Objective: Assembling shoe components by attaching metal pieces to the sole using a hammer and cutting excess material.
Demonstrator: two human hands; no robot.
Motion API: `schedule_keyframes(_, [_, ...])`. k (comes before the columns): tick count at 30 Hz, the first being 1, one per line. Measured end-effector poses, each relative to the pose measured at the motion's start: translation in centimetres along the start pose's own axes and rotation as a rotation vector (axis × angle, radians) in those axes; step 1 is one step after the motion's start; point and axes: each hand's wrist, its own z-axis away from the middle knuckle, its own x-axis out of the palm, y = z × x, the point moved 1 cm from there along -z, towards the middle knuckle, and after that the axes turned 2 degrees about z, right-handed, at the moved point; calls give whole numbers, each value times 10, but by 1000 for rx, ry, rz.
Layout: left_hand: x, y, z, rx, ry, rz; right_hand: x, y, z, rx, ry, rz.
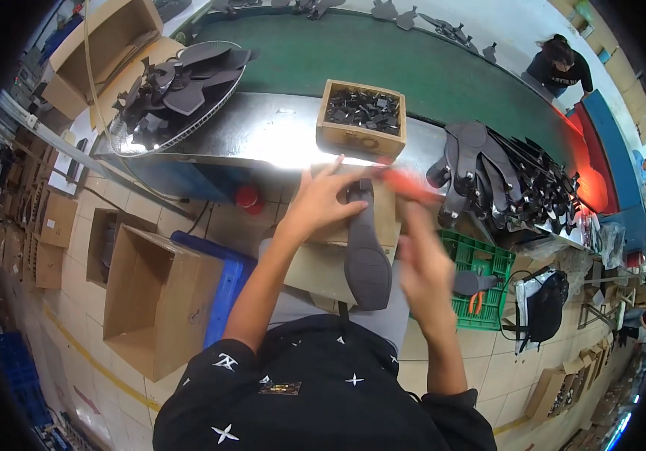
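Observation:
A dark grey shoe sole lies lengthwise on a tan board over my lap, its broad end toward me. My left hand grips the sole's narrow far end, thumb on top, with some fingers stretched past it. My right hand is closed round a red hammer-like tool, smeared by motion, whose red part is close to the sole's far end. Just beyond my hands stands a wooden box full of small black pieces.
A wire basket of dark soles stands at the left of the metal bench, beside a green conveyor belt. More strapped soles are heaped at the right. A green crate holds orange-handled pliers. Cardboard boxes flank my left.

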Motion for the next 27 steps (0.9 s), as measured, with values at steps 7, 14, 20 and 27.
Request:
schedule_keyframes(7, [-23, 28, 32, 166, -84, 392, -7, 12, 2, 129, 62, -149])
schedule_keyframes(14, [-70, 120, 122, -220, -283, 1197, 27, 36, -2, -168, -541, 389])
schedule_keyframes(20, [-81, 120, 142, -345, -377, 1382, -8, -28, -12, -62, -782, -786])
schedule_keyframes(27, [-82, 113, 149, -7, -668, 1439, -10, -51, -37, -541, -911, -825])
